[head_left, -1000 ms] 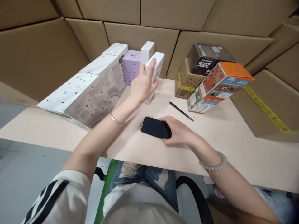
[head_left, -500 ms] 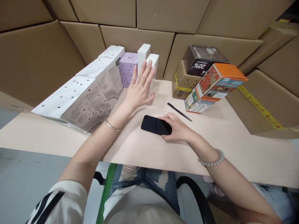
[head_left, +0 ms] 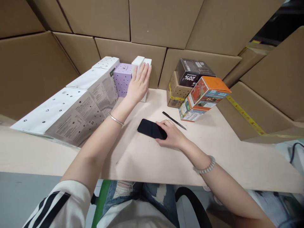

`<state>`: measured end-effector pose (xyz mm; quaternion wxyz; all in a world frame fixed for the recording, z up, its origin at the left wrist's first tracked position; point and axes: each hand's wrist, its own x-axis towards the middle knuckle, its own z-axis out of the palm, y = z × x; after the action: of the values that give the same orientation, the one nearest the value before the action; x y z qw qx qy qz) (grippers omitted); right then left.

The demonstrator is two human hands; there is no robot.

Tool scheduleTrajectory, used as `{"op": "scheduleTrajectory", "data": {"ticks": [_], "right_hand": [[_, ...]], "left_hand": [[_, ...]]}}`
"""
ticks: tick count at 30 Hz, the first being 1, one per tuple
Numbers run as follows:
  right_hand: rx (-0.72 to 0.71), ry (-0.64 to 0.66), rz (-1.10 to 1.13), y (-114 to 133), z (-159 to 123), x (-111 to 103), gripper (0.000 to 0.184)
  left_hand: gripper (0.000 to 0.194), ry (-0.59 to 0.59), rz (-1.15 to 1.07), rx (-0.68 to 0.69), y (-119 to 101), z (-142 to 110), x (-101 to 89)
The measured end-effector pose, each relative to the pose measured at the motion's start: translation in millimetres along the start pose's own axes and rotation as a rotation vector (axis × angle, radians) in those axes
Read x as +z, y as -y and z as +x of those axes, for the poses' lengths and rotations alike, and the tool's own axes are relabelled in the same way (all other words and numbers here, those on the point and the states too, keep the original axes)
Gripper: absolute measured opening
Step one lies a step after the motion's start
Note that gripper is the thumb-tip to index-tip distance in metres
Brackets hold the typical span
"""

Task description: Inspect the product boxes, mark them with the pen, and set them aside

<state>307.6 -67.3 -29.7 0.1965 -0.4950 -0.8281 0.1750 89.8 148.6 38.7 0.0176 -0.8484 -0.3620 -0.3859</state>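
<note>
My left hand [head_left: 138,83] is stretched out flat, fingers extended, against the front of two narrow white boxes [head_left: 138,60] standing upright at the back. It covers most of the nearer one. My right hand [head_left: 171,134] grips the right end of a black smartphone [head_left: 150,128], which lies screen up on the table. Just beyond the phone is a dark pen [head_left: 174,120], lying slantwise. A purple box with dark spots [head_left: 122,79] stands directly left of the white boxes.
A row of large white boxes [head_left: 78,106] lines the left side of the table [head_left: 133,158]. On the right, an orange box [head_left: 209,88] and a black box [head_left: 190,71] top stacked cartons. Cardboard boxes [head_left: 114,50] wall the back; an open carton [head_left: 251,117] lies far right.
My left hand has let go of the nearer white box and flattened against it; that box now sits farther back, beside the other. My right hand stays on the smartphone. The camera view has shifted.
</note>
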Motion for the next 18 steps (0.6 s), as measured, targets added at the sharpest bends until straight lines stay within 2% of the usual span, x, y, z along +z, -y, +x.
{"op": "scheduleTrajectory", "data": {"ticks": [6,10,13,15,17,18], "right_hand": [[-0.061,-0.023,-0.017,-5.5,-0.5,-1.9,0.065],[-0.05,-0.002,-0.069,-2.9,-2.9,-6.5,0.064],[-0.025,0.005,-0.104,1.5,-2.4,-8.7,0.063],[-0.032,-0.05,-0.109,4.1,-0.4,-9.4,0.052],[-0.024,-0.227,-0.116,4.0,1.8,-11.2,0.033],[0.002,-0.37,-0.124,2.1,2.5,-13.2,0.028]], "left_hand": [[0.081,-0.007,-0.06,0.009,22.1,13.3,1.1],[0.077,-0.019,-0.068,0.003,18.4,10.4,-1.2],[0.079,-0.035,-0.007,-0.018,-7.7,-9.7,0.2],[0.072,-0.026,0.032,-0.028,-34.1,-32.6,4.6],[0.057,0.016,0.055,0.002,-62.3,-59.6,10.1],[0.052,0.038,0.055,0.028,-75.4,-73.2,12.5]]}}
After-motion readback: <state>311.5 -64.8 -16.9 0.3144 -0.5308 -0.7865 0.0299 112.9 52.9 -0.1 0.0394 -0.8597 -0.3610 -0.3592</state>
